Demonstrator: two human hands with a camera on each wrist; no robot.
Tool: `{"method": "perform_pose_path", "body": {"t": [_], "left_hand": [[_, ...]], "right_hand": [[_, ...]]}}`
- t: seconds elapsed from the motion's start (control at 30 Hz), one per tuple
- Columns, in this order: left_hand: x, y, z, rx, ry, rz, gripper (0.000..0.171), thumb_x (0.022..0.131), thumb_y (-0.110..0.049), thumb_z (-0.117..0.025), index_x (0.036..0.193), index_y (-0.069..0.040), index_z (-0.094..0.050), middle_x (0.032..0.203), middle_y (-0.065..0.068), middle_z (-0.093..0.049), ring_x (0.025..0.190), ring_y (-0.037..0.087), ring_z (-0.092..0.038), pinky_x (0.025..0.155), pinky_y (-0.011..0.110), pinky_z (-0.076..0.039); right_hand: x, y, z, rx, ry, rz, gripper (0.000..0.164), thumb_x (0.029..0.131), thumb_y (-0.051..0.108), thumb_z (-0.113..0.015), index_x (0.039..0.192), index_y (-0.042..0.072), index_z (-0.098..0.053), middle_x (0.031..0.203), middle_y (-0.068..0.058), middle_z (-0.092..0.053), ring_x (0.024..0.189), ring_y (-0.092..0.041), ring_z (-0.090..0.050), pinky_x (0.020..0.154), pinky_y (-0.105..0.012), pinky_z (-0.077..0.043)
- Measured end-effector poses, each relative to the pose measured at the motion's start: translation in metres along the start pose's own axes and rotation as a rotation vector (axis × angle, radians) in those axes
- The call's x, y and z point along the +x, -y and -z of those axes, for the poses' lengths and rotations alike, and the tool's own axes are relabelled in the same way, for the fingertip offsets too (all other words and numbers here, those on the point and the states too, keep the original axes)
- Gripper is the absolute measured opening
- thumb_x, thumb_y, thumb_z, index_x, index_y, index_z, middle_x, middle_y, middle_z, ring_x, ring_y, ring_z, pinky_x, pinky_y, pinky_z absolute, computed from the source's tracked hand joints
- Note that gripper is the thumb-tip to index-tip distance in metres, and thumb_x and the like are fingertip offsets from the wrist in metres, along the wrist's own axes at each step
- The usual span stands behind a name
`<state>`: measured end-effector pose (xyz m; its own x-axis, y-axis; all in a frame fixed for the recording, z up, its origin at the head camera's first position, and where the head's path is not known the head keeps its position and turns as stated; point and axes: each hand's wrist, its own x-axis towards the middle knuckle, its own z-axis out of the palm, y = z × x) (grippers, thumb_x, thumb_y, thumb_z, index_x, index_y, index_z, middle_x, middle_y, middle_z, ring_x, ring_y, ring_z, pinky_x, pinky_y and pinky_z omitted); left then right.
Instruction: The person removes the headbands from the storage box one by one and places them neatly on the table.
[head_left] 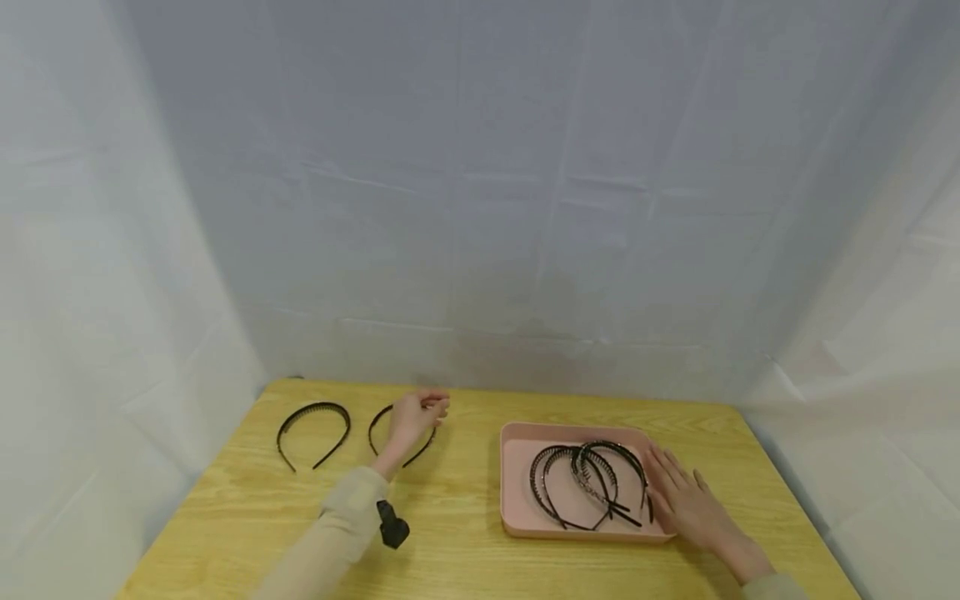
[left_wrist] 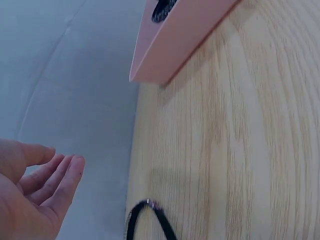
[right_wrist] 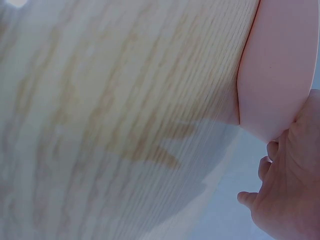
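My left hand [head_left: 412, 417] hovers over a thin black headband [left_wrist: 162, 220] at the back of the table, its fingers loosely bent and nothing between them. In the left wrist view that headband lies below the hand, apart from it, and only its curved top shows. My right hand [head_left: 693, 508] rests with extended fingers against the right side of a shallow pink tray [head_left: 513, 500]. Several black headbands [head_left: 637, 464], some toothed and some with shiny specks, overlap inside the tray. The right wrist view shows the hand [right_wrist: 292, 180] at the tray's outer wall [right_wrist: 280, 65].
Another black toothed headband [head_left: 315, 406] lies on the left part of the wooden table [head_left: 465, 508], ends facing me. Pale sheeting [head_left: 480, 208] hangs behind the table and on both sides. A black strap piece [head_left: 392, 525] sits at the left wrist.
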<state>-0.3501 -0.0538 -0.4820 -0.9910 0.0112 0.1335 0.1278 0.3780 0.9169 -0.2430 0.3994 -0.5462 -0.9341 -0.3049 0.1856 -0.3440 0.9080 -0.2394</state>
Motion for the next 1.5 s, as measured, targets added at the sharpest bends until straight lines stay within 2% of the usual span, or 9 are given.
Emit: {"method": "perform_pose_path", "body": {"t": [0.03, 0.13, 0.33, 0.73, 0.97, 1.07, 1.13, 1.27, 1.5], "left_hand": [[-0.001, -0.002, -0.004, -0.023, 0.011, -0.004, 0.021, 0.098, -0.006, -0.066, 0.115, 0.006, -0.071, 0.103, 0.021, -0.073, 0.093, 0.037, -0.072, 0.079, 0.046, -0.063], [-0.004, -0.005, -0.016, -0.057, 0.037, -0.001, 0.022, 0.099, -0.007, -0.065, 0.116, 0.006, -0.071, 0.104, 0.02, -0.072, 0.094, 0.037, -0.072, 0.078, 0.043, -0.064], [-0.011, -0.014, -0.04, -0.08, 0.102, -0.01, 0.023, 0.1, -0.009, -0.064, 0.117, 0.005, -0.071, 0.104, 0.02, -0.073, 0.092, 0.035, -0.073, 0.074, 0.036, -0.064], [-0.034, -0.038, -0.092, -0.155, 0.283, -0.021, 0.024, 0.102, -0.008, -0.062, 0.117, 0.008, -0.07, 0.101, 0.022, -0.074, 0.091, 0.036, -0.074, 0.078, 0.042, -0.064], [-0.049, -0.047, -0.117, -0.142, 0.356, -0.12, 0.02, 0.099, -0.002, -0.063, 0.111, 0.014, -0.069, 0.091, 0.023, -0.073, 0.079, 0.034, -0.074, 0.069, 0.039, -0.065], [-0.056, -0.049, -0.128, -0.159, 0.396, -0.092, 0.02, 0.099, -0.002, -0.064, 0.109, 0.014, -0.07, 0.09, 0.024, -0.074, 0.081, 0.038, -0.074, 0.069, 0.042, -0.065], [-0.06, -0.05, -0.135, -0.151, 0.417, -0.045, 0.02, 0.099, -0.005, -0.065, 0.109, 0.011, -0.071, 0.091, 0.024, -0.074, 0.083, 0.041, -0.073, 0.07, 0.044, -0.064], [-0.066, -0.049, -0.147, -0.096, 0.423, 0.01, 0.018, 0.099, -0.009, -0.066, 0.107, 0.006, -0.073, 0.088, 0.02, -0.075, 0.079, 0.036, -0.074, 0.066, 0.04, -0.064], [-0.071, -0.044, -0.162, -0.145, 0.423, 0.081, 0.02, 0.098, -0.012, -0.068, 0.109, 0.004, -0.071, 0.086, 0.019, -0.075, 0.077, 0.033, -0.075, 0.064, 0.039, -0.064]], "right_hand": [[0.0, 0.001, 0.001, -0.003, 0.012, -0.008, 0.055, 0.108, 0.028, -0.048, 0.153, -0.002, -0.04, 0.16, -0.022, -0.035, 0.154, -0.034, -0.017, 0.11, -0.074, -0.03], [0.0, 0.005, 0.005, 0.0, 0.032, -0.029, 0.055, 0.108, 0.027, -0.049, 0.152, -0.004, -0.041, 0.159, -0.025, -0.035, 0.144, -0.048, -0.032, 0.111, -0.074, -0.029], [0.0, 0.006, 0.006, 0.01, 0.048, -0.044, 0.055, 0.108, 0.027, -0.048, 0.153, -0.004, -0.039, 0.159, -0.025, -0.033, 0.145, -0.048, -0.031, 0.112, -0.074, -0.027], [-0.001, 0.005, 0.006, 0.015, 0.053, -0.049, 0.056, 0.108, 0.028, -0.048, 0.153, -0.003, -0.039, 0.16, -0.025, -0.032, 0.146, -0.048, -0.029, 0.113, -0.074, -0.025], [-0.002, 0.007, 0.007, 0.033, 0.068, -0.051, 0.055, 0.108, 0.028, -0.048, 0.154, -0.003, -0.038, 0.161, -0.025, -0.031, 0.146, -0.048, -0.028, 0.113, -0.074, -0.025], [-0.002, 0.007, 0.006, 0.034, 0.068, -0.049, 0.055, 0.109, 0.028, -0.047, 0.154, -0.003, -0.038, 0.161, -0.025, -0.031, 0.146, -0.047, -0.029, 0.113, -0.074, -0.025], [-0.002, 0.006, 0.005, 0.034, 0.062, -0.047, 0.056, 0.109, 0.028, -0.047, 0.154, -0.003, -0.038, 0.161, -0.024, -0.031, 0.146, -0.048, -0.029, 0.113, -0.074, -0.025], [-0.002, 0.004, 0.001, 0.033, 0.029, -0.03, 0.056, 0.109, 0.029, -0.047, 0.155, -0.001, -0.037, 0.161, -0.024, -0.032, 0.146, -0.046, -0.029, 0.112, -0.074, -0.026], [-0.006, 0.001, -0.007, 0.023, -0.079, 0.041, 0.055, 0.108, 0.026, -0.049, 0.157, 0.005, -0.037, 0.161, -0.017, -0.035, 0.155, -0.024, -0.019, 0.105, -0.076, -0.032]]}}
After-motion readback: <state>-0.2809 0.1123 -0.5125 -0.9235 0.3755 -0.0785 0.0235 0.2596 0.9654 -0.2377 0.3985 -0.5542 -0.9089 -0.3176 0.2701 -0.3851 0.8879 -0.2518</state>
